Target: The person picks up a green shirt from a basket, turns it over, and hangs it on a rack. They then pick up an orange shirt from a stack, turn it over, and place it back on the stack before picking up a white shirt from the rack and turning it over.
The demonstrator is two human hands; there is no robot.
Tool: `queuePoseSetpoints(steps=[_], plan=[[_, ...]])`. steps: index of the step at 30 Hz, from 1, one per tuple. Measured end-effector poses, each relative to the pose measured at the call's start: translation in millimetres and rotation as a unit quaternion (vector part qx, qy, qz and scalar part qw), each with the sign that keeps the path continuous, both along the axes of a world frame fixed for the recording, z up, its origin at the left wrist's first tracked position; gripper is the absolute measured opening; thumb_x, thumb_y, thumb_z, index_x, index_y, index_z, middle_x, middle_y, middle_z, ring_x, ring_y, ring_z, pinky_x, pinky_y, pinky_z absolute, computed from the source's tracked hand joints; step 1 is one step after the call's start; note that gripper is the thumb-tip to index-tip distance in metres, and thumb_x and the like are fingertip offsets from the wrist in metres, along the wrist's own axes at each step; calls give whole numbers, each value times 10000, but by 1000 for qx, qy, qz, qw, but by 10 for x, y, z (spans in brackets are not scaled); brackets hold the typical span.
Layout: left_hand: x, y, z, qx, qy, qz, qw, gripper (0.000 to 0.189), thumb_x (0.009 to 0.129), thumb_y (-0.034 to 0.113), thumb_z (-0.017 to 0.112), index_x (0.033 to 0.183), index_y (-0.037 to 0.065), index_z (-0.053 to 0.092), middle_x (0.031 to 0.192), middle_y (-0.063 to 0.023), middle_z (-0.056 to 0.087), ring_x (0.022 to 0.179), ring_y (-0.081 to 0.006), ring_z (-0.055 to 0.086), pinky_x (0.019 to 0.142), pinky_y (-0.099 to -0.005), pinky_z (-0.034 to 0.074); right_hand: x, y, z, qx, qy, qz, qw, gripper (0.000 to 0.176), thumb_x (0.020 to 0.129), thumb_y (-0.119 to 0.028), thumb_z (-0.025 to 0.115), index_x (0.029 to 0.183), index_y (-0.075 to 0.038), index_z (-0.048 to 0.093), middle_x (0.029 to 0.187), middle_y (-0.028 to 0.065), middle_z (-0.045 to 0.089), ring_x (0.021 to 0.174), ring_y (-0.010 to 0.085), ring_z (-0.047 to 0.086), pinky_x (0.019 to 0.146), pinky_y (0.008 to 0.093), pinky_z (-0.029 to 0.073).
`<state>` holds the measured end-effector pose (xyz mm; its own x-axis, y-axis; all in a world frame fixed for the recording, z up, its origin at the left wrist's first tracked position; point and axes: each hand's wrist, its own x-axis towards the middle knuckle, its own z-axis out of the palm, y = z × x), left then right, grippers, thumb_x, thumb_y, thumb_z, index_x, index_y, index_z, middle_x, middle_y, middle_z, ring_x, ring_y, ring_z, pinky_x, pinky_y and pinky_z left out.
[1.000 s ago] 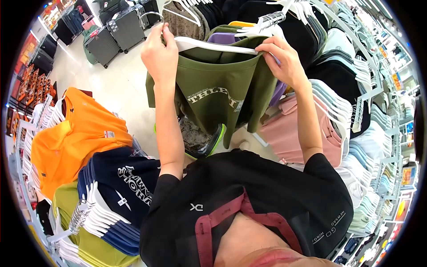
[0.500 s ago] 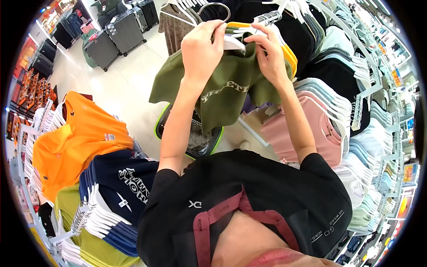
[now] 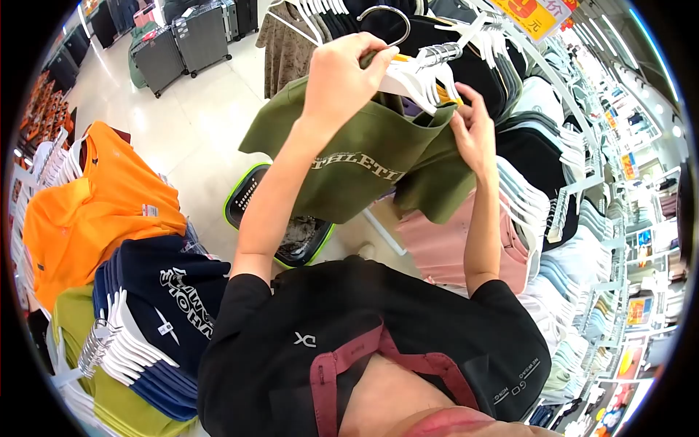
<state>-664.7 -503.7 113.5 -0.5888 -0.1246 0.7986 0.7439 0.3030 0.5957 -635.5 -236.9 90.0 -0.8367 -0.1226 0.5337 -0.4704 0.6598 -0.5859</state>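
Olive-green, white-lettered fabric shirt (image 3: 357,171): judged light, limp, best held by silver metal hanger hook (image 3: 407,26), gripped near base by left hand (image 3: 341,81); neckline (image 3: 426,122) pinched by right hand (image 3: 475,132).

Open passage lies over the pale floor (image 3: 196,138) between the orange shirts (image 3: 124,189) and the green shirt (image 3: 349,193). The basket (image 3: 237,211) obstructs the way below; white hangers (image 3: 411,80) and pink shirts (image 3: 437,237) crowd the right hand (image 3: 477,135).
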Motion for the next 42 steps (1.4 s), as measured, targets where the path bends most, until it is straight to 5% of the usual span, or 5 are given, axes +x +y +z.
queuePoseSetpoints(steps=[7, 16, 24, 28, 42], plan=[[-80, -422, 46, 37, -64, -238, 968, 249, 1004, 192, 582, 1086, -1, 715, 957, -21, 701, 866, -80, 604, 782, -239, 483, 168, 420, 313, -138, -12, 57, 989, 553, 948, -65, 625, 1453, -35, 403, 742, -40, 539, 664, 21, 445, 611, 176, 353], [-50, -330, 129, -240, -25, -74, 968, 305, 920, 345, 662, 999, 51, 681, 858, -155, 673, 841, -351, 645, 730, -429, 495, 186, 624, 625, -163, 81, 7, 983, 475, 979, -142, 653, 1399, -22, 465, 717, -47, 561, 664, 15, 482, 607, 168, 362], [-146, -259, 181, -157, 13, -46, 987, 223, 892, 264, 742, 986, 63, 717, 678, -62, 636, 576, -129, 545, 543, -276, 419, 380, 516, 775, 49, 142, -5, 989, 518, 920, -185, 683, 1388, -54, 504, 1142, 73, 645, 971, 189, 605, 865, 316, 485], [-37, -145, 268, -173, 77, -30, 982, 217, 870, 248, 762, 967, 59, 719, 698, -60, 660, 586, -148, 580, 555, -279, 443, 441, 323, 798, 133, 124, -23, 983, 278, 938, -182, 685, 1187, -62, 653, 822, 127, 682, 683, 222, 616, 682, 290, 491], [-262, -19, -157, -227, -2, -131, 965, 232, 892, 251, 725, 990, 41, 717, 719, -116, 659, 632, -220, 617, 619, -312, 467, 379, 395, 381, 76, 4, -25, 997, 262, 945, -192, 680, 1139, -18, 645, 874, 119, 698, 752, 169, 631, 727, 292, 500]])
